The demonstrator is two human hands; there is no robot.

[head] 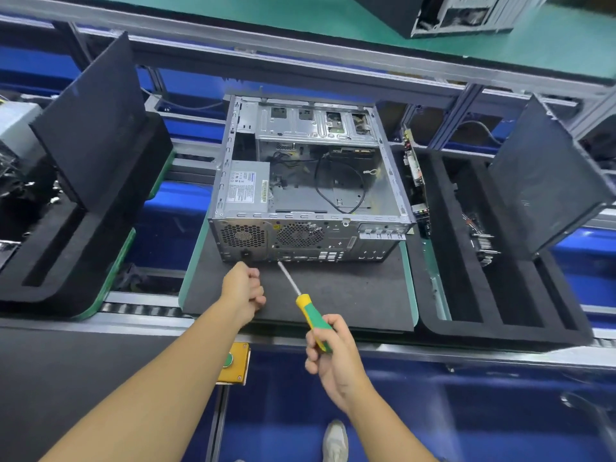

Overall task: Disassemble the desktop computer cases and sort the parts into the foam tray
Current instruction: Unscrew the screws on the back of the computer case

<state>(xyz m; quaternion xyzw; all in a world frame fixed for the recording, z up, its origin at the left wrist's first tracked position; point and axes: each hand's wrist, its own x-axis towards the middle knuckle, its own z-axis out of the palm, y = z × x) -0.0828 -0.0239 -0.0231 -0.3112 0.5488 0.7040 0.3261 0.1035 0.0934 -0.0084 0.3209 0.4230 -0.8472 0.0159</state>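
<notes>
Lower centre, right hand (333,356) grips a screwdriver (311,316), tip at the case (310,235) back — left hand (245,288) fisted, empty

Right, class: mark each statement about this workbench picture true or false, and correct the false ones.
1. The right hand grips a screwdriver with a yellow and green handle. True.
2. The silver metal computer case is closed by a side panel. False: it is open on top and its inside shows.
3. A grey power supply box sits inside the case, at its near left corner. True.
4. The screwdriver's shaft points away from the case. False: it points at the case's rear panel.
5. The left hand lies flat on top of the case. False: its fingers are curled, close in front of the rear panel.
</notes>
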